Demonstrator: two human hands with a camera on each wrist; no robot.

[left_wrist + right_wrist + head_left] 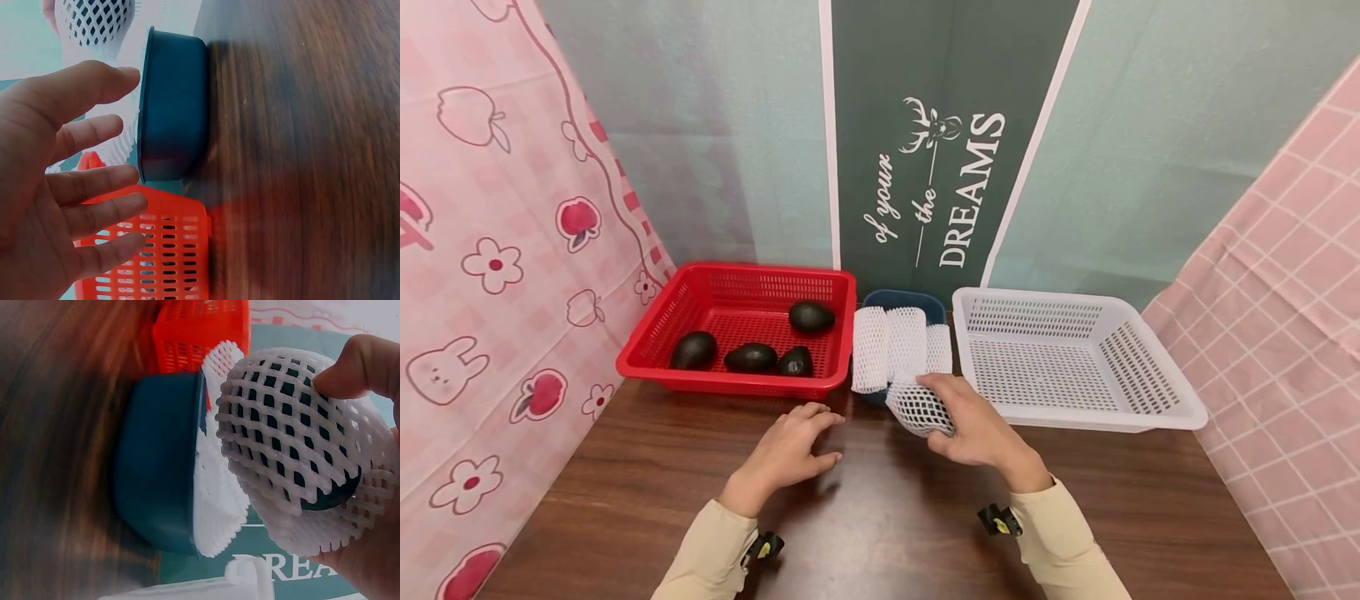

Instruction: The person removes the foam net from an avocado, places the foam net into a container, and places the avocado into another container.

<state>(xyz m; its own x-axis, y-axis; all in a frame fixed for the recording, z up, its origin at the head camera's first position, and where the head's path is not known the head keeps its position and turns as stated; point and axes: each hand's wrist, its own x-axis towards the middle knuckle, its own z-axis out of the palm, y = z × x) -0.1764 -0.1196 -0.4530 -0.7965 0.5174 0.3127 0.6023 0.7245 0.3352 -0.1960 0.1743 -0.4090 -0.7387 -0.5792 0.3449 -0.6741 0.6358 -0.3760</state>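
My right hand (973, 425) grips a dark avocado wrapped in a white foam net sleeve (919, 407), just in front of the blue tub (901, 302); in the right wrist view the netted avocado (300, 450) fills the palm. More white net sleeves (891, 340) stand in that tub. My left hand (790, 446) hovers over the wooden table (865, 517) with fingers spread, holding nothing; its fingers (81, 187) show in the left wrist view near the tub (175, 112). The red basket (647, 350) holds several dark avocados (750, 357).
A white basket (1150, 408) sits at the right of the tub with nothing in it. Pink patterned curtains (490, 275) flank both sides, and a green banner (940, 150) hangs behind the baskets.
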